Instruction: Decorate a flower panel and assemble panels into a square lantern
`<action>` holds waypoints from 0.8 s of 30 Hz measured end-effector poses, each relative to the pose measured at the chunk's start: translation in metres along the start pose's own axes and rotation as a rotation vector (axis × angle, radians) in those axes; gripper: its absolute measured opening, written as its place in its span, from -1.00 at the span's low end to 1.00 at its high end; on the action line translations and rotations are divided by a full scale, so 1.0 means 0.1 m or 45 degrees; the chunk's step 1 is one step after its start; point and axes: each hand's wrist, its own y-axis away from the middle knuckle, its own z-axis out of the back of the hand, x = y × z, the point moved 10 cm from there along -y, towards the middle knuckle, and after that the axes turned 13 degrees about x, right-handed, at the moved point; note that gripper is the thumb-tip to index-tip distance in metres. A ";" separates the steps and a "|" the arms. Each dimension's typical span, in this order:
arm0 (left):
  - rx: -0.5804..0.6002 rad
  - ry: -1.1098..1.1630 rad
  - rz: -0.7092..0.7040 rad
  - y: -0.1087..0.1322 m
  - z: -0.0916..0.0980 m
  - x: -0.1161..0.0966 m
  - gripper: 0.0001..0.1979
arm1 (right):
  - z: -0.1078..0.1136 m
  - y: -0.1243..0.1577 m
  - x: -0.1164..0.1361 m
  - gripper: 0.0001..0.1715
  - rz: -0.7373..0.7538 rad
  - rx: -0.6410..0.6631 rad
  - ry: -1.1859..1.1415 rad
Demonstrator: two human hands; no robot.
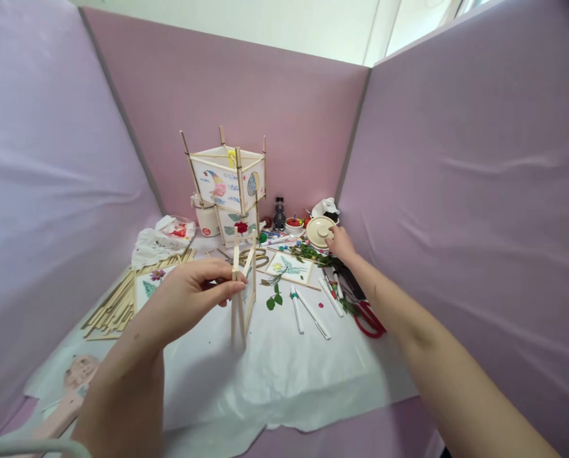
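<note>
A wooden stick frame [252, 289] is grasped near its close upright edge by the left hand [210, 286], thumb and fingers pinched around the sticks, above the near middle of the white-covered counter [208, 375]. It is probably gripped there so that it is kept from toppling; whether its lower end is borne by the counter cannot be told. The round lid [319, 231] is touched at its right side by the right hand [342, 245], fingers curled; whether it is firmly gripped cannot be told. The lantern [229, 184] is placed behind, perhaps so that working room is left in front. The frame is held upright, its long axis nearly vertical, stick ends pointed upward, its panel seen almost edge-on and directed away toward the back wall [236, 83].
</note>
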 end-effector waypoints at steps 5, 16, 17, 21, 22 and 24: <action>0.042 0.000 0.049 -0.02 -0.01 0.16 -0.74 | -0.20 -0.46 0.12 -0.49 0.004 0.016 0.185; 0.066 0.100 0.064 -0.08 -0.02 0.31 -0.76 | -0.12 -0.65 0.15 -0.68 0.130 -0.058 0.379; 0.069 0.103 0.062 -0.08 -0.02 0.30 -0.77 | 0.01 -0.71 0.16 -0.67 0.134 -0.112 0.380; 0.065 0.111 0.055 -0.12 -0.03 0.28 -0.79 | 0.52 -1.09 0.18 -0.60 0.105 -0.328 0.369; 0.058 0.113 0.052 -0.13 -0.02 0.28 -0.80 | 0.58 -1.21 0.18 -0.60 0.093 -0.343 0.372; 0.050 0.116 0.045 -0.14 -0.02 0.26 -0.81 | 0.60 -1.39 0.17 -0.62 0.067 -0.355 0.377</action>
